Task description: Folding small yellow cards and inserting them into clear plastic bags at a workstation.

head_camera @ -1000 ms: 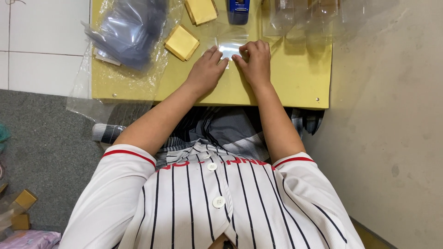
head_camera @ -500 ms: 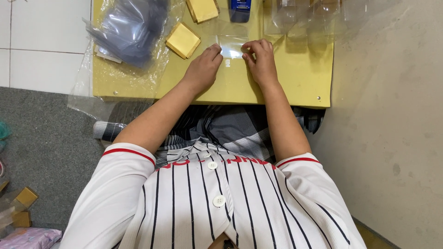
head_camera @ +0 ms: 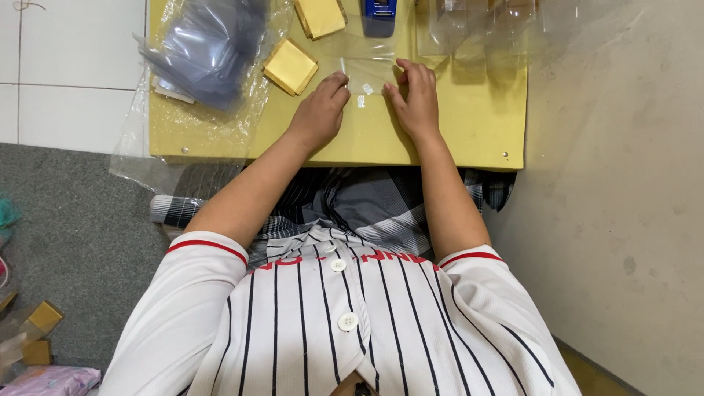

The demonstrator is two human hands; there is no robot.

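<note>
A small clear plastic piece point(head_camera: 369, 76) lies on the low yellow table point(head_camera: 469, 125) between my hands. My left hand point(head_camera: 320, 111) pinches its left edge with thumb and forefinger. My right hand point(head_camera: 416, 99) presses on its right edge with the fingers curled. Both forearms reach out over my lap. A flat yellow box point(head_camera: 291, 67) sits just left of my left hand.
A heap of bluish plastic bags point(head_camera: 209, 45) lies at the table's left end on a clear sheet. A second yellow box point(head_camera: 320, 16), a blue object point(head_camera: 380, 15) and clear folded plastic boxes point(head_camera: 484, 29) line the far edge. Small boxes point(head_camera: 37, 330) lie on the grey floor mat.
Both hands have shifted a little farther up the table with the clear piece, and the fingers have regripped its edges.
</note>
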